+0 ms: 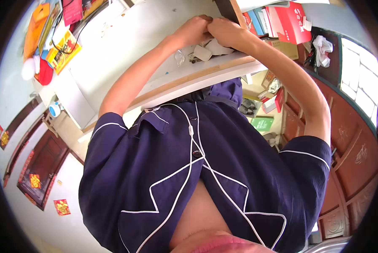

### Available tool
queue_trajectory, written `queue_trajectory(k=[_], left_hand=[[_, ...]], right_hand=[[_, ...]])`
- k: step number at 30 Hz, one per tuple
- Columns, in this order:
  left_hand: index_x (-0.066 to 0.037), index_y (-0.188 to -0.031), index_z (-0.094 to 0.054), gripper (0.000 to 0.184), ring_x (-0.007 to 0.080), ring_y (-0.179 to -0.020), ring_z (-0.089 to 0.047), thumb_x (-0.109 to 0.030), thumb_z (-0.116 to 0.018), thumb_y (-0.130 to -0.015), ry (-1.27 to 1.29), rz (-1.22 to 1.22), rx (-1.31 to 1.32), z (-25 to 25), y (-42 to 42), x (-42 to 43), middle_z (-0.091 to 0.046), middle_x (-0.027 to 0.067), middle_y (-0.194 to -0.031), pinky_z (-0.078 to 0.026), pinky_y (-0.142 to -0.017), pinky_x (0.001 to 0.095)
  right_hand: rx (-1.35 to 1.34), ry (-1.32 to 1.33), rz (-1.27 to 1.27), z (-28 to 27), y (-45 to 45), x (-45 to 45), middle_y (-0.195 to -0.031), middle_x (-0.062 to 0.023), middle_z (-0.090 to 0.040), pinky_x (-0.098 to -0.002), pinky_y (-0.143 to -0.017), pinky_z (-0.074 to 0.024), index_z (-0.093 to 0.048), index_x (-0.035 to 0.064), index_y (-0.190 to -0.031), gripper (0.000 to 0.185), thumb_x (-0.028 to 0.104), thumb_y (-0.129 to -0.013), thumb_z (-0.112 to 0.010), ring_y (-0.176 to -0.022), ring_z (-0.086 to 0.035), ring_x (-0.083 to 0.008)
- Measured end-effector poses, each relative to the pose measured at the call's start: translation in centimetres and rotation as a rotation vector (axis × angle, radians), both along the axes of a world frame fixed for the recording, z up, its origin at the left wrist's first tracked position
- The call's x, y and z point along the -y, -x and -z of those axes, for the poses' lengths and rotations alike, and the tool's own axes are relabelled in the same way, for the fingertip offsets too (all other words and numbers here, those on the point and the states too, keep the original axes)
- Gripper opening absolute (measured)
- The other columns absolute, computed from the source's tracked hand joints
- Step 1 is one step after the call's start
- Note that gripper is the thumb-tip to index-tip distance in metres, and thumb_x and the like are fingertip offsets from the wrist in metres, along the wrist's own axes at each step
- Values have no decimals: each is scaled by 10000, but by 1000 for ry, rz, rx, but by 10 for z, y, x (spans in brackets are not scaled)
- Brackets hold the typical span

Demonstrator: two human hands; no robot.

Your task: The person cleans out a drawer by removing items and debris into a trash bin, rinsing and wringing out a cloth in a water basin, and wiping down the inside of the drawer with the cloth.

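Observation:
My left hand point(194, 30) and my right hand point(224, 32) meet over the right-hand part of a white, wood-edged drawer or tray point(155, 78). The fingers of each are curled and pressed together. Whatever they may hold is too small or hidden to make out. Just below them lies a small white block-like piece point(202, 53), with a larger white item point(220, 47) partly under my right hand. A clear plastic piece point(179, 57) rests to the left of these. Small dark bits sit near the white piece.
A brown wooden board point(231, 13) stands beside my right hand. Beyond it are red boxes point(288, 23) and a white plastic bag point(322, 50). At the left are a yellow packet point(64, 50), an orange bag point(37, 25) and a dark cable. A green box point(262, 123) lies below, near shoes.

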State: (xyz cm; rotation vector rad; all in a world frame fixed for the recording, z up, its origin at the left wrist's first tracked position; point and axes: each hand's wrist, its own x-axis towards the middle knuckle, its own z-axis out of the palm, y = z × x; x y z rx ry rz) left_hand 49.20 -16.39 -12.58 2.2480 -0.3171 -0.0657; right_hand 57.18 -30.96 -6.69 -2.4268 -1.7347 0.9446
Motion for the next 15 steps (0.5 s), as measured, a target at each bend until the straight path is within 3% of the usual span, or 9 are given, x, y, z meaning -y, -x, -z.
queue_trajectory(k=[2, 4, 7, 9, 11, 13, 15], left_hand=[[43, -864, -654, 122, 376, -903, -638, -67, -654, -810, 41, 95, -84, -3, 2, 2, -669, 203, -930, -513, -782, 435], [35, -877, -667, 117, 370, -888, -646, -65, -639, -822, 4, 86, -147, -3, 8, -7, -676, 197, -920, -515, -773, 430], [2, -936, -709, 145, 346, -853, -669, -75, -620, -852, -1, 74, -300, -12, 27, -28, -699, 178, -901, -525, -761, 415], [28, -994, -688, 197, 347, -883, -658, -122, -686, -866, 83, 39, -326, -19, 40, -44, -693, 178, -948, -526, -785, 413], [10, -1022, -692, 212, 325, -886, -667, -134, -699, -867, 88, -18, -286, -23, 39, -50, -697, 161, -955, -530, -788, 405], [-3, -1051, -688, 227, 322, -895, -668, -129, -707, -862, 40, -116, -2, -23, 31, -46, -701, 154, -984, -534, -799, 391], [-8, -1075, -681, 250, 327, -953, -656, -88, -707, -840, 68, -110, 8, -1, 18, -33, -699, 148, -1023, -530, -857, 398]], right_hand=[[-61, 53, 31, 10, 0, 3, -824, -246, -686, -421, -745, -545, -696, -42, -755, 98, 4, -730, -614, -841, -687, -391], [-174, 28, 73, 26, 0, 6, -816, -278, -658, -457, -757, -519, -670, -90, -818, 189, 69, -742, -601, -843, -663, -425], [-318, -20, 113, 5, 15, -7, -821, -270, -666, -456, -772, -522, -664, -80, -841, 199, 94, -761, -608, -834, -662, -426], [-323, -12, 88, 2, 22, -19, -846, -263, -672, -459, -797, -527, -654, -73, -881, 225, 123, -776, -624, -850, -663, -424], [-54, -123, 111, -3, 24, -26, -898, -275, -686, -438, -800, -563, -708, -17, -908, 223, 134, -753, -654, -888, -683, -418], [71, -128, 54, -8, 22, -27, -884, -254, -697, -436, -796, -573, -715, -15, -924, 205, 112, -773, -661, -893, -700, -393], [291, -73, 16, -7, 13, -21, -885, -219, -711, -430, -783, -586, -726, -12, -919, 161, 63, -802, -643, -897, -717, -363]])
